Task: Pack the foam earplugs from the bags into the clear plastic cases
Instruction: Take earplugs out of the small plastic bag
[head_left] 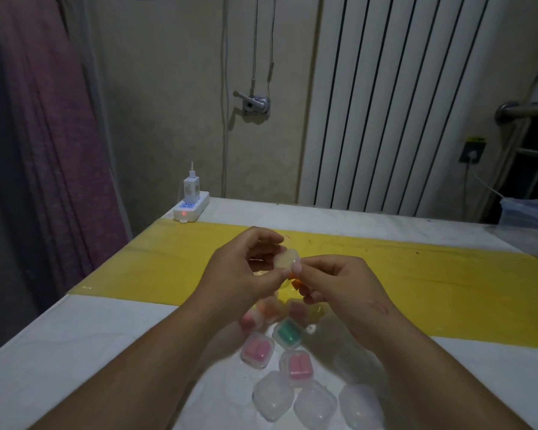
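Maybe halfway: a few filled cases [288, 333] sit lower centre on the bench [75, 352], w/ three empty cases [272, 395] below them still to do. Mid-frame, left hand [243, 268] & right hand [333, 283] both pinch one case [288, 259]. An orange plug [295, 283] peeks out just under the right grip.

Small clear plastic case [288, 259] pinched btwn left hand [243, 268] & right hand [339, 283], over white tabletop [75, 352]. Cluster of clear plastic cases [298, 366] lies nearer, under the wrists. White power strip [190, 207] at far-L corner.

left hand [246, 268], right hand [336, 283], both pinching
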The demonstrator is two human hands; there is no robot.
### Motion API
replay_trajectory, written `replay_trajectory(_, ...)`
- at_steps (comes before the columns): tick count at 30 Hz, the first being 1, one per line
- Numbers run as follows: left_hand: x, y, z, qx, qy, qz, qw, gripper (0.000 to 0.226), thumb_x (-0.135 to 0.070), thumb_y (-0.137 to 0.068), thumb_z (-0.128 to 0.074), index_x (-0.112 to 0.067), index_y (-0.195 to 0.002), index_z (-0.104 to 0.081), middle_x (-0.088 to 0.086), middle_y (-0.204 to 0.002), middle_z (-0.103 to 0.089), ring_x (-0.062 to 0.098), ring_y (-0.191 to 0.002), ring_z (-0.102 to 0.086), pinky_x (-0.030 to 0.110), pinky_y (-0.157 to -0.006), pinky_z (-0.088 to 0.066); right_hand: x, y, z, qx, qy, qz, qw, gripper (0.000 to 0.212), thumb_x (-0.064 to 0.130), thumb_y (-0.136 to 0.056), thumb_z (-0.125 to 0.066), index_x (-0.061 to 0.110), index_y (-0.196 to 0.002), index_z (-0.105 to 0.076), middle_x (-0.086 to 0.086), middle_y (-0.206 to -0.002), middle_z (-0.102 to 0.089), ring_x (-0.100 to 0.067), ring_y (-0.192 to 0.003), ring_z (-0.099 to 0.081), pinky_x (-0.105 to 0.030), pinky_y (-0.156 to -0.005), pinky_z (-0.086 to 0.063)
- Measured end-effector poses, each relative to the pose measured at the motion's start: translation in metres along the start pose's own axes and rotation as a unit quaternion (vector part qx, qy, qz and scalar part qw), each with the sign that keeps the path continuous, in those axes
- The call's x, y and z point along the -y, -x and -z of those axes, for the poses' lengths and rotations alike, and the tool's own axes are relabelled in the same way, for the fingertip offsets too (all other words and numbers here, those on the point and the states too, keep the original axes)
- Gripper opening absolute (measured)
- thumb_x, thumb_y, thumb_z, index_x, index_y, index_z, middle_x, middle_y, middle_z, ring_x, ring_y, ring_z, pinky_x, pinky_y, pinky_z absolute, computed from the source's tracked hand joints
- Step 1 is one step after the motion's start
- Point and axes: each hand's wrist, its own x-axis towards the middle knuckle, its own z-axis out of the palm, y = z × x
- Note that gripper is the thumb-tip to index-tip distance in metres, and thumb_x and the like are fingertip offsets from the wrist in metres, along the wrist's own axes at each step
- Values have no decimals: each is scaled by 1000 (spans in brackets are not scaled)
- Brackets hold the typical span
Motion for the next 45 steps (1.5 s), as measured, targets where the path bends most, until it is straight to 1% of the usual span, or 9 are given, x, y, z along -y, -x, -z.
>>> replay_trajectory(4,-1,1,-2,32,-7,13,999,38,5,-79,-72,-21,-106,-68,-11,-108,-70,2,-101,-66,28,-82,-58,-2,-4,3,-14,-76,-48,996,29,25,-92,-62,2,-81,-75,-8,-69,-65,-16,-63,-57,-29,-60,-50)
replay_trajectory(11,2,2,-2,51,19,22,998,39,8,-80,-69,-25,-100,-72,-8,-118,-68,3,-109,-64,34,-91,-56,-4,-2,-3,-3,-85,-73,994,25,14,-90,-64,-9,-84,-71,0,-54,-55,-15,-56,-50,-25,-51,-48)
replay_trajectory(18,3,1,-5,8,-53,-4,999,25,-17,-79,-78,-41,-87,-73,-15,-80,-71,6,-74,-66,27,-70,-57,-4,-2,-5,-9,-56,-67,996,28,19,-92,-63,-7,-85,-72,-3,-57,-55,-18,-59,-52,-37,-63,-47)
replay_trajectory(27,-5,-1,-4,-35,10,48,998,19,-22,-93,-62,-36,-105,-63,1,-86,-72,20,-80,-69,44,-74,-60,-6,-6,-9,-66,-32,-91,993,16,8,-81,-66,-1,-70,-73,-8,-57,-58,-19,-53,-51,-28,-51,-47)
replay_trajectory(29,-6,-1,-2,-29,41,74,996,31,-11,-97,-50,-38,-107,-62,7,-90,-70,24,-74,-69,47,-72,-60,-5,-6,-7,-65,-26,-84,994,14,6,-81,-64,-1,-72,-73,-9,-60,-60,-19,-55,-52,-26,-49,-46)
replay_trajectory(32,-7,-1,-1,8,61,108,992,44,10,-91,-35,-18,-103,-66,13,-93,-63,23,-62,-65,48,-71,-57,-6,-6,-5,-72,-21,-79,994,15,6,-83,-65,-2,-74,-73,-10,-62,-62,-17,-53,-53,-22,-48,-46)
replay_trajectory(38,-2,0,3,48,-46,108,992,37,5,-70,-77,-23,-92,-66,1,-87,-63,9,-66,-61,30,-69,-57,-5,-3,-4,-50,-9,-77,996,16,10,-85,-67,3,-74,-76,-9,-64,-65,-17,-58,-58,-33,-62,-54)
replay_trajectory(42,-2,-2,3,22,-73,102,992,37,-1,-68,-81,-26,-90,-66,-6,-86,-67,5,-67,-60,21,-64,-53,0,-4,1,-84,11,-41,996,13,3,-83,-67,8,-77,-76,-10,-67,-69,-20,-63,-61,-40,-71,-58)
replay_trajectory(45,-2,-1,1,18,-81,101,991,36,-2,-69,-81,-26,-90,-65,-10,-87,-70,7,-66,-61,20,-64,-54,5,-2,3,-133,3,19,991,22,-4,-86,-63,14,-82,-74,-3,-74,-75,-16,-66,-69,-32,-67,-61)
